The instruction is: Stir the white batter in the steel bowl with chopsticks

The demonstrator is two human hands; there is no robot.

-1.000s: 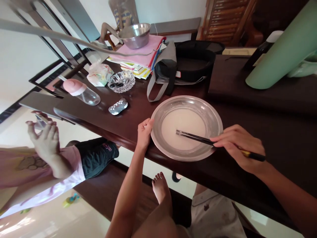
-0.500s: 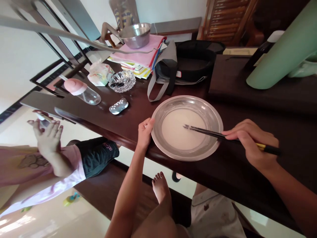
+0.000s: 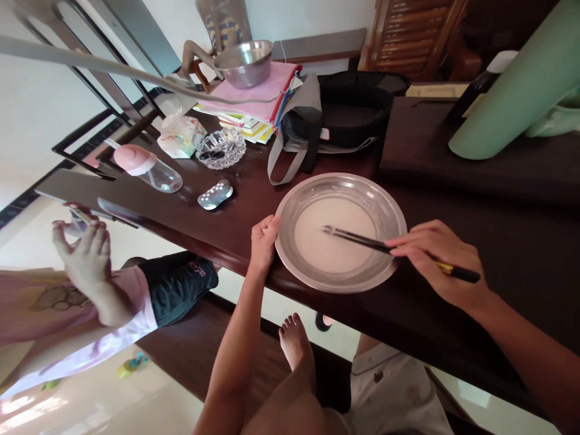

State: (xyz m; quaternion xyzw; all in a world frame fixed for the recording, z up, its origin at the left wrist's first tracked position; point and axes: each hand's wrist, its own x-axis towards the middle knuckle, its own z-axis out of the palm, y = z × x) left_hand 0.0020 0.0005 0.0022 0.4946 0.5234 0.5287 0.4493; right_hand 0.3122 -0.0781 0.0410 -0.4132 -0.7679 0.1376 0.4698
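Observation:
A wide metal basin (image 3: 394, 211) stands on the dark table near its front edge. Milky white liquid (image 3: 330, 248) covers its bottom. My left hand (image 3: 263, 241) grips the basin's left rim, thumb on top. In my right hand (image 3: 439, 260) is a pair of black chopsticks (image 3: 362, 239) with gold bands near the upper ends. Their tips dip into the liquid around the middle of the basin, pointing left.
Left of the basin are a game controller (image 3: 215, 195), a glass ashtray (image 3: 222, 150), a pink-lidded bottle (image 3: 147, 166) and a tissue pack (image 3: 181, 134). Behind lie a grey-black bag (image 3: 344, 115) and a steel bowl (image 3: 247, 66) on books. Another person's hand (image 3: 88, 257) is at left.
My right hand has moved left with the chopsticks, and their tips have shifted left through the liquid. My left hand stays on the rim.

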